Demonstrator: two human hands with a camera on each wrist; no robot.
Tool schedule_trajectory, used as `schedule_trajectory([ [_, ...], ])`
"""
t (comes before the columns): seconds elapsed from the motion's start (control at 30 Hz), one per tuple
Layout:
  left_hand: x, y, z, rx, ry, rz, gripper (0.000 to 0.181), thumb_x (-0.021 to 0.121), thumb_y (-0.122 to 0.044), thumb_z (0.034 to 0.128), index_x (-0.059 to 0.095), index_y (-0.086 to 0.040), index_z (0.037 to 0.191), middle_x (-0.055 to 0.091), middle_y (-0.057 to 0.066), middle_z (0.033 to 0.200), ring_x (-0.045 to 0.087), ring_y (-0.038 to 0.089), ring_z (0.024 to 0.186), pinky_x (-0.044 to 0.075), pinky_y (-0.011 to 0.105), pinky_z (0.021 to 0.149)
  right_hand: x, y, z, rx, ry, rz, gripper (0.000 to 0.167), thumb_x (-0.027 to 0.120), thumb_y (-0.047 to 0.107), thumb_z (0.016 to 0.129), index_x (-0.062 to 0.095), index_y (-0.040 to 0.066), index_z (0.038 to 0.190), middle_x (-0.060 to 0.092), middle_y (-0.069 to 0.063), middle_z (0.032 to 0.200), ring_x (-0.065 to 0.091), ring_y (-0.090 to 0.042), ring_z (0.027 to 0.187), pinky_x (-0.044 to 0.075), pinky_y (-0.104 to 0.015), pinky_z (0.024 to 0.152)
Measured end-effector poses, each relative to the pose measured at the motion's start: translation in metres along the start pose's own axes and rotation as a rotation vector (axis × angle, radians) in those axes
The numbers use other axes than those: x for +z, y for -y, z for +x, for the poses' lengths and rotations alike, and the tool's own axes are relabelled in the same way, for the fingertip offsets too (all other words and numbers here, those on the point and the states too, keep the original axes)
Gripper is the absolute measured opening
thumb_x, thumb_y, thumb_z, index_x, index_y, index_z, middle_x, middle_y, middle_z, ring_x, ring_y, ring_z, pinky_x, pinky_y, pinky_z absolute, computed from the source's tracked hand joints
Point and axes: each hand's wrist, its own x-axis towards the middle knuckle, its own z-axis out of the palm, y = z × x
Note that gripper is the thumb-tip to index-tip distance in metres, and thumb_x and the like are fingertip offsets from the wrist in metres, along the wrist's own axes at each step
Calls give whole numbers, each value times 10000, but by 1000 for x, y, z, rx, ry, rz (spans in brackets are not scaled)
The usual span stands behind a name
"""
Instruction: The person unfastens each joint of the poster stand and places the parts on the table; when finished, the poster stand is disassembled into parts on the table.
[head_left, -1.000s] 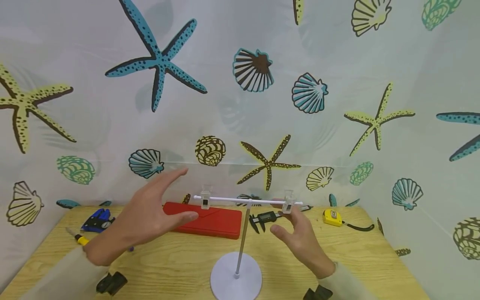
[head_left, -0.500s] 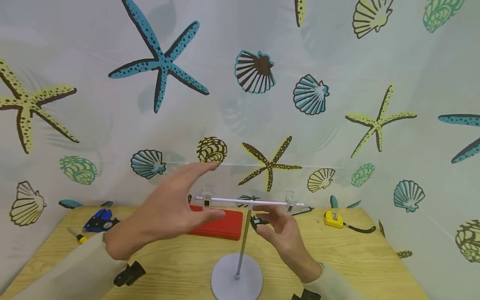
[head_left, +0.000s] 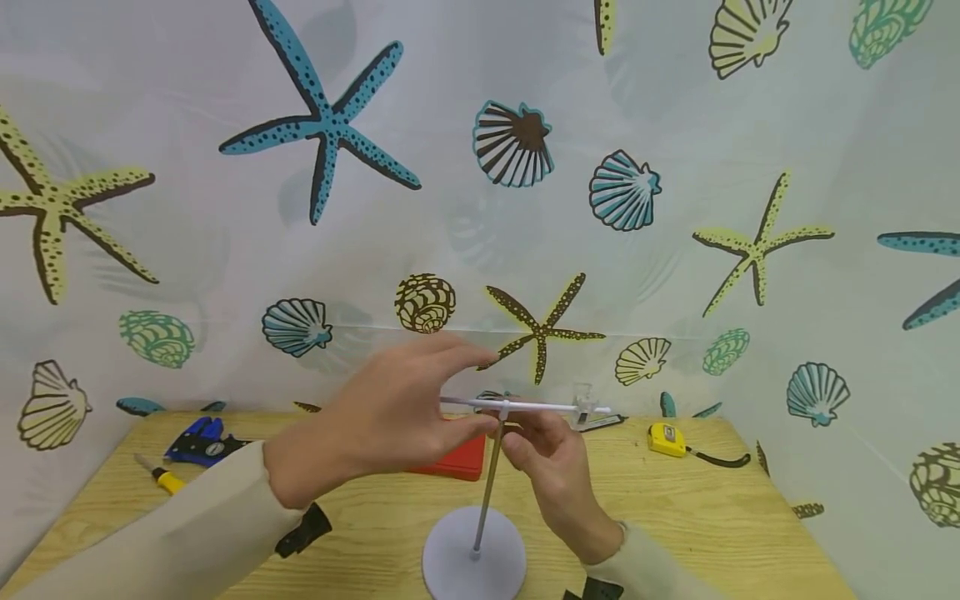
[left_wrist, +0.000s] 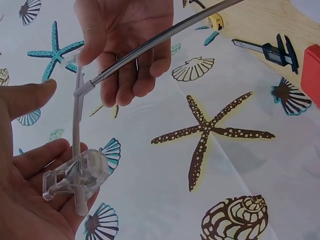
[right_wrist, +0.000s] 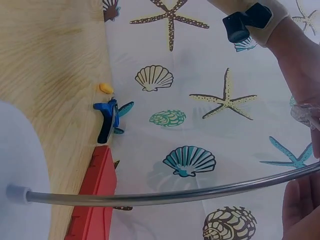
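A white stand has a round base (head_left: 474,554), a metal pole (head_left: 488,492) and a thin white crossbar (head_left: 543,407). A clear plastic clip (head_left: 583,400) sits near the crossbar's right end; another clear clip (left_wrist: 80,175) shows in the left wrist view near the left end. My left hand (head_left: 382,412) curves around the left half of the crossbar, thumb below and apart from the fingers. Just right of the pole top is my right hand (head_left: 555,475), its fingers loosely curved behind the pole and crossbar. Its thumb lies close to the crossbar; contact is unclear.
On the wooden table (head_left: 360,533) lie a red case (head_left: 457,458), a blue tool (head_left: 202,442), a yellow-handled screwdriver (head_left: 167,480) and a yellow tape measure (head_left: 666,438). Digital calipers (left_wrist: 275,54) lie behind the stand. A shell-patterned cloth (head_left: 450,208) hangs at the back.
My left hand has moved right along the crossbar, now covering the left clip in the head view. My right hand has moved left from the right clip to the pole top.
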Motion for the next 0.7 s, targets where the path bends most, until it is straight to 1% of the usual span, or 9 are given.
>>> schedule_trajectory([
  [0.07,1,-3,3,13,-2,13,528,867,-365,787,709,-149,1243,726,6,1210,705,165,1081,593,361,887,2,0,2,-4,-14,10,278,608,84,1002,652,227,1237,723,119,1135,634,-8,918,465,-157,731],
  [0.1,2,-4,4,21,-6,20,501,862,-355,793,719,-147,1227,732,5,1186,708,157,1051,596,346,853,3,0,2,-9,-19,12,269,610,87,1002,658,229,1225,726,125,1120,635,-5,906,465,-157,726],
  [0.2,4,-7,7,52,-21,31,422,852,-314,805,748,-134,1173,753,-5,1124,709,145,1011,592,317,802,6,-1,4,-7,-29,15,222,622,97,999,668,193,1194,733,132,1101,683,-10,959,537,-177,816],
  [0.23,4,-8,8,60,-22,35,401,849,-304,809,754,-131,1159,757,-10,1104,709,139,989,589,307,781,7,-1,4,-5,-32,14,205,622,102,1000,669,145,1195,734,132,1099,695,-17,981,554,-194,854],
  [0.3,6,-9,8,71,-21,39,360,845,-280,814,766,-128,1131,765,-18,1069,708,137,968,584,296,765,9,-1,4,-1,-41,15,230,616,98,1003,649,1,1209,737,127,1092,706,-26,988,570,-226,904],
  [0.37,6,-10,9,72,-9,49,323,844,-269,814,776,-135,1100,765,-32,1023,699,124,916,576,283,744,12,0,4,15,-59,21,304,598,80,1009,597,-139,1221,738,127,1078,708,-27,977,573,-230,908],
  [0.43,7,-11,9,76,0,60,273,840,-253,815,786,-144,1059,757,-43,965,679,112,856,560,263,712,14,1,5,33,-94,7,349,584,50,1007,550,-233,1208,742,133,1045,708,-23,958,574,-229,905],
  [0.57,9,-12,11,89,12,99,143,821,-216,819,790,-161,947,706,-64,826,595,82,723,489,215,624,17,3,7,75,-175,-27,319,598,12,985,577,-248,1168,750,131,973,708,-21,909,580,-225,880],
  [0.7,13,-15,12,98,32,123,13,773,-142,834,767,-153,839,663,-70,739,539,63,665,443,182,585,19,4,6,92,-223,-43,285,622,-1,968,604,-241,1119,745,122,899,703,-23,833,588,-217,820],
])
